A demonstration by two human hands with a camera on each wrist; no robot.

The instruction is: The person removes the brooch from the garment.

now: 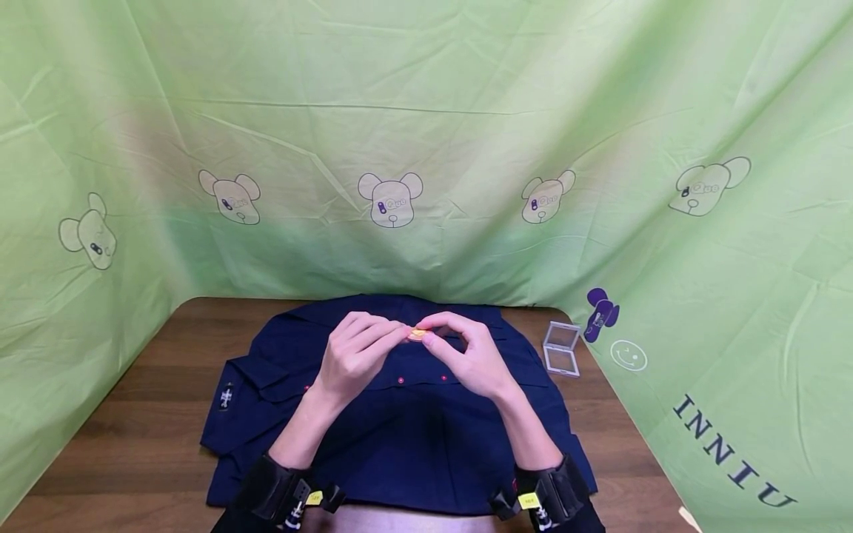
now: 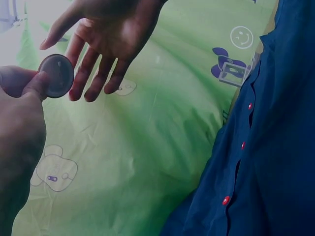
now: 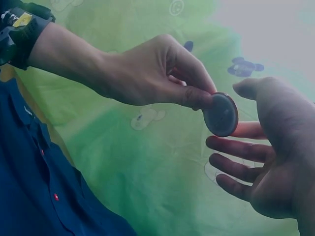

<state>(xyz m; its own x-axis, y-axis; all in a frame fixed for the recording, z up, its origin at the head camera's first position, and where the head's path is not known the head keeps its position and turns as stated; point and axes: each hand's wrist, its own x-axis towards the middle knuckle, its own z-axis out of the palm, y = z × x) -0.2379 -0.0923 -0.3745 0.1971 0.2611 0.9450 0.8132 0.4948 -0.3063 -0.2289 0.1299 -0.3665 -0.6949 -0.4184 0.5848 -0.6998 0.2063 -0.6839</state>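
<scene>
A round pin badge (image 1: 418, 334), orange and yellow on its face, is held up above a navy shirt (image 1: 426, 422). My left hand (image 1: 356, 359) pinches its edge between thumb and fingers. In the left wrist view the badge's grey back (image 2: 61, 81) shows, with a small fastening that is hard to make out. My right hand (image 1: 474, 363) is beside it, thumb and fingers spread. In the right wrist view its forefinger reaches the badge (image 3: 221, 115), while the thumb stands apart; whether the forefinger touches cannot be told.
The shirt, with red buttons (image 1: 400, 380) down its front and a patch (image 1: 226, 397) on one sleeve, covers much of the wooden table (image 1: 133, 414). A clear hinged case (image 1: 562, 349) stands opened at the right edge. Green printed cloth (image 1: 426, 252) hangs around the table.
</scene>
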